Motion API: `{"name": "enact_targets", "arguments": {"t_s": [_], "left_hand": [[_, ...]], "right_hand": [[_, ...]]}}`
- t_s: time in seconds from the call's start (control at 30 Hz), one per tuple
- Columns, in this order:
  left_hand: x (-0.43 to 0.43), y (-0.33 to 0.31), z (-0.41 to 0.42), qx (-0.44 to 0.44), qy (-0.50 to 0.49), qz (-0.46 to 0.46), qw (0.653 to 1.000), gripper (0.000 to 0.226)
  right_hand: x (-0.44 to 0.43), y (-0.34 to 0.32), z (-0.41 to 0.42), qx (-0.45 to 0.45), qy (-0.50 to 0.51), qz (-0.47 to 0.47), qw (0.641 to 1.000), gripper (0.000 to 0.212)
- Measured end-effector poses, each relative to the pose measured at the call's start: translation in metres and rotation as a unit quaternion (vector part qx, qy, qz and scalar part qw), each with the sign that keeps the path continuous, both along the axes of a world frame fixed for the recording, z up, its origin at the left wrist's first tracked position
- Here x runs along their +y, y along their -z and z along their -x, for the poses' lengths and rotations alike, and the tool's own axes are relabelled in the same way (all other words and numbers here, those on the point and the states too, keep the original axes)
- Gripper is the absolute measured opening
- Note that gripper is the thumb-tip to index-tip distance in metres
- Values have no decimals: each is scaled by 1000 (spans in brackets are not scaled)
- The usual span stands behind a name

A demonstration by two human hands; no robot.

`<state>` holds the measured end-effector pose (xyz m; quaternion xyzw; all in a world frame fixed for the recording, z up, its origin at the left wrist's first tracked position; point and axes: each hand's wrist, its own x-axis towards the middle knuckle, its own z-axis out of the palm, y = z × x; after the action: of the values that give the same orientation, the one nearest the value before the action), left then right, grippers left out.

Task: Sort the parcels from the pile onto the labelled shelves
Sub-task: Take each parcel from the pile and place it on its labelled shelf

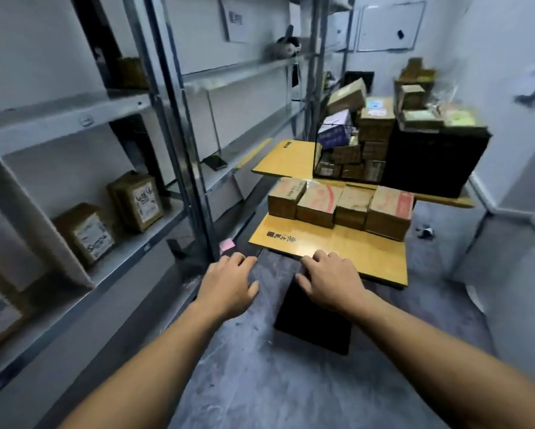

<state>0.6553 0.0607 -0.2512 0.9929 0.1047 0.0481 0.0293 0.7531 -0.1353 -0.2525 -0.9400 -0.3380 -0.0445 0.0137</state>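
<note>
Okay, both arms stretched fwd, palms down. Left grip (pixel 229 286) is empty, fingers loosely curled, hovering over the grey floor (pixel 260 382). Right grip (pixel 331 280) is empty too, fingers relaxed, tips at the near edge of the low yellow bench (pixel 337 252). Touching or not, can't tell, frame's blurry. Just below that grip, at 6 o'clock of the bench, a black block (pixel 315 320) sits under the board's near edge.

At 12 o'clock from the grips, four brown parcels (pixel 337 209) stand in a row, side by side along the bench's far side, w/ red print on top. Further at 12 is a second yellow bench (pixel 284 159), higher up. It carries a wire basket (pixel 334 156) stuffed w/ small boxes and, at the basket's 3 o'clock, a big black crate (pixel 433 162). The pile (pixel 380 116) of more parcels is stacked over basket & crate.

At 9 to 10 o'clock are the metal shelves (pixel 120 103), where two labelled parcels (pixel 139 202) stand upright on a lower level, labels facing out. A pink note (pixel 226 244) sits low by the shelf post, at 12 o'clock of the left grip. A whiteboard (pixel 390 24) hangs on the far wall at 1 o'clock.
</note>
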Motion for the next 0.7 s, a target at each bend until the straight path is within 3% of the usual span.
{"name": "enact_targets", "arguments": {"t_s": [0.5, 0.7], "left_hand": [[-8, 6, -270, 23, 163, 1, 986, 51], [-35, 13, -369, 38, 239, 10, 970, 50]], "right_hand": [[-33, 12, -198, 56, 193, -3, 980, 47], [-56, 24, -258, 74, 287, -24, 955, 44]]}}
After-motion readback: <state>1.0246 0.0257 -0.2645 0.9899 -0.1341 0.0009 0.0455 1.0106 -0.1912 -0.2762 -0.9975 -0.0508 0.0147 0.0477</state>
